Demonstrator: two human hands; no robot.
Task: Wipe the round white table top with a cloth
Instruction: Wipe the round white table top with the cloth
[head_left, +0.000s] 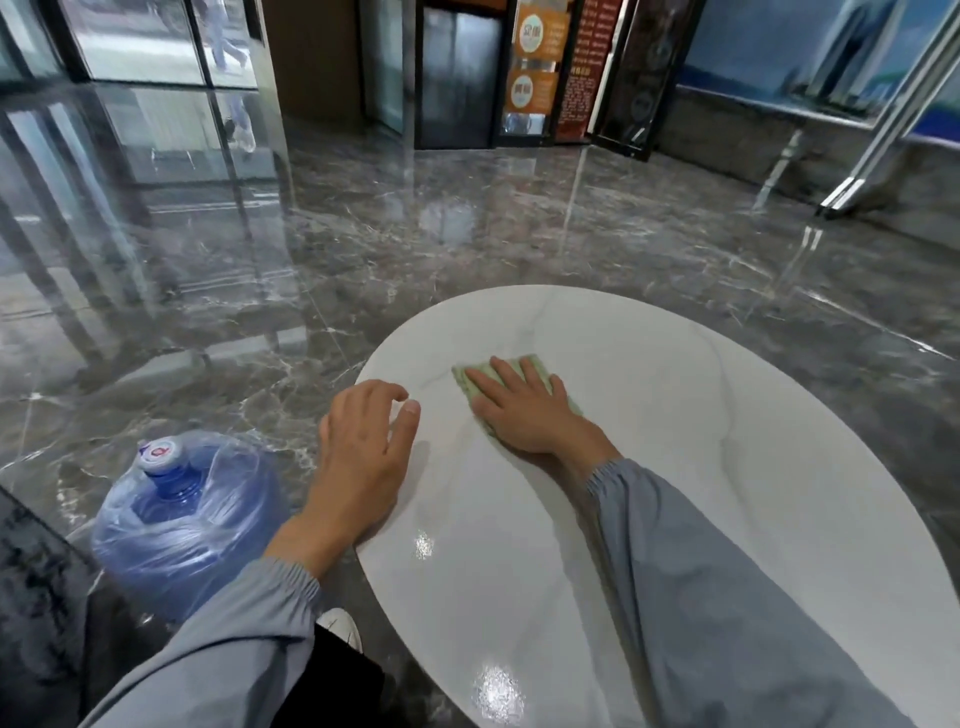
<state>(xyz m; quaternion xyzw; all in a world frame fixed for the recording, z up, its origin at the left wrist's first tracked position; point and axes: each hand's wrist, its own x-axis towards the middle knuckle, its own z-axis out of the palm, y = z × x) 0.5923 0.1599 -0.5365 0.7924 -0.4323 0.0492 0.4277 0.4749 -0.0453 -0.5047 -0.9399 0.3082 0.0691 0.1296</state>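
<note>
The cloth (539, 364), pale green and folded flat, lies on the round white tabletop (675, 467), in the far-left part of the surface and well inside the rim. The right grip (524, 410), a bare hand, lies palm down on top of the cloth. Its fingers are straight and spread, pressing the cloth flat against the tabletop; nothing is pinched or enclosed. Green fabric shows between the fingers and past the edges of the hand. The right sleeve (701, 571), grey-blue with a gathered cuff, lies across the near half of the tabletop.

The left grip (363, 452), also a bare hand, rests on the left rim of the tabletop, apart from the cloth. Its fingers are loosely bent, the thumb points toward the cloth, and it holds nothing. The left sleeve (234, 623) matches the right.

The tabletop has faint grey veining and glossy highlights near its close edge.

Beside the tabletop, on the left, a large blue water bottle (176, 519) stands on the floor (415, 234) with clear plastic film around it. The floor is polished dark grey marble with white veins. A white shoe tip (340, 626) shows below the left sleeve. Glass doors (145, 41) and orange signs (535, 62) line the far wall.
</note>
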